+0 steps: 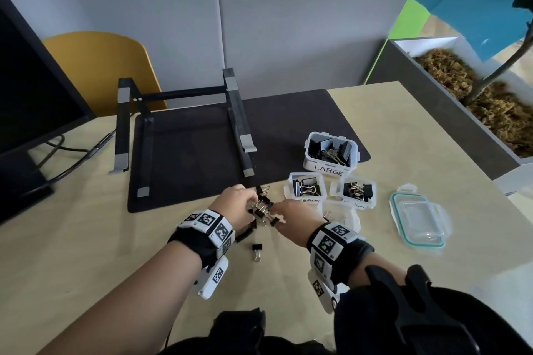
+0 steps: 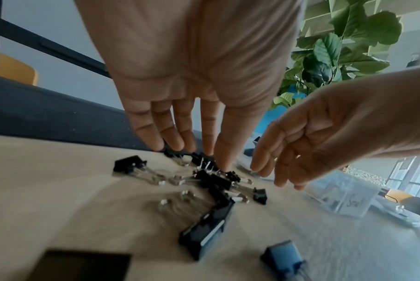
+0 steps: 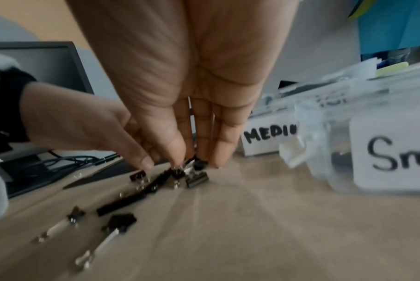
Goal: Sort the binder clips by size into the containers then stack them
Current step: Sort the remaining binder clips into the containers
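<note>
The left hand (image 1: 237, 204) reaches down with straight, slightly spread fingers (image 2: 156, 136), its fingertips touching the far edge of the loose pile of black binder clips with metal wire handles (image 1: 264, 209) on the pale wooden table (image 1: 115, 239); it grips nothing. The right hand (image 1: 294, 217) comes in from the other side, fingers (image 3: 222, 150) also extended downward, tips at a clip in the pile; whether it pinches that clip I cannot tell. The clips lie at mixed angles, handles pointing various ways. 1 stray clip (image 1: 256, 251) lies apart, nearer the person, handles toward them. Right of the pile stand the clear plastic container labelled LARGE (image 1: 331, 153), 2 smaller clear tubs (image 1: 307, 189), each holding clips, and the clear tub marked with "Sm" (image 3: 382, 150) just beside the right hand.
</note>
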The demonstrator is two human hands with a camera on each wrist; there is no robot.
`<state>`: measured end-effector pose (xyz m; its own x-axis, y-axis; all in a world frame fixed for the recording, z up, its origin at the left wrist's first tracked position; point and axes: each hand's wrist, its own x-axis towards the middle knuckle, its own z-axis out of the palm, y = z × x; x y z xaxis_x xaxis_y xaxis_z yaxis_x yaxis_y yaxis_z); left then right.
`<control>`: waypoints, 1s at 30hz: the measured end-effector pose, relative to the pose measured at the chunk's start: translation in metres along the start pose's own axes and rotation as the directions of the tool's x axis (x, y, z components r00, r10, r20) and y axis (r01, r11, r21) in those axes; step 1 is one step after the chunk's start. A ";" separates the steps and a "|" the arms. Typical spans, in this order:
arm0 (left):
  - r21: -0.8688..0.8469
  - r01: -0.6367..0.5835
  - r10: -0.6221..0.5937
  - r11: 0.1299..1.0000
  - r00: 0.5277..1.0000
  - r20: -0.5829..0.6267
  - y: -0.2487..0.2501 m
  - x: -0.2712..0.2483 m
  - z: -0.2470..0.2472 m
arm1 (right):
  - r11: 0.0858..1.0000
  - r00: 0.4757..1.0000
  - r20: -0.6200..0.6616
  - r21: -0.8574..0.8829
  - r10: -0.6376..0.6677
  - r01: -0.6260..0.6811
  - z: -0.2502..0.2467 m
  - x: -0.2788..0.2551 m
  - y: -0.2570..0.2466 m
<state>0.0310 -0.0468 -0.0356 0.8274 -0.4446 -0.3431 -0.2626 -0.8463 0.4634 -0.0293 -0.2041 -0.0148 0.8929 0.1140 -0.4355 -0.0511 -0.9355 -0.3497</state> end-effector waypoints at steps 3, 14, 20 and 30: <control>-0.001 -0.013 0.013 1.000 1.000 -0.027 -0.001 -0.001 0.004 | 0.999 0.999 -0.018 -0.039 0.034 -0.035 0.014 0.003 -0.005; 0.141 0.039 -0.021 0.989 0.991 -0.129 0.022 0.002 0.028 | 0.992 0.980 -0.171 0.083 0.103 -0.090 0.010 -0.004 -0.002; 0.136 0.036 -0.019 0.990 0.992 -0.128 0.032 0.003 0.029 | 0.976 0.944 -0.261 0.139 0.200 -0.168 -0.021 -0.025 0.036; -0.081 -0.219 0.198 0.972 0.957 -0.211 0.087 -0.010 0.035 | 0.939 0.914 -0.296 0.285 0.278 -0.193 -0.030 -0.054 0.105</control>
<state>-0.0174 -0.1263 -0.0202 0.8448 -0.5312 -0.0645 -0.3962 -0.7019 0.5919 -0.0697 -0.3188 -0.0033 0.9343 -0.2550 -0.2492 -0.3480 -0.8049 -0.4807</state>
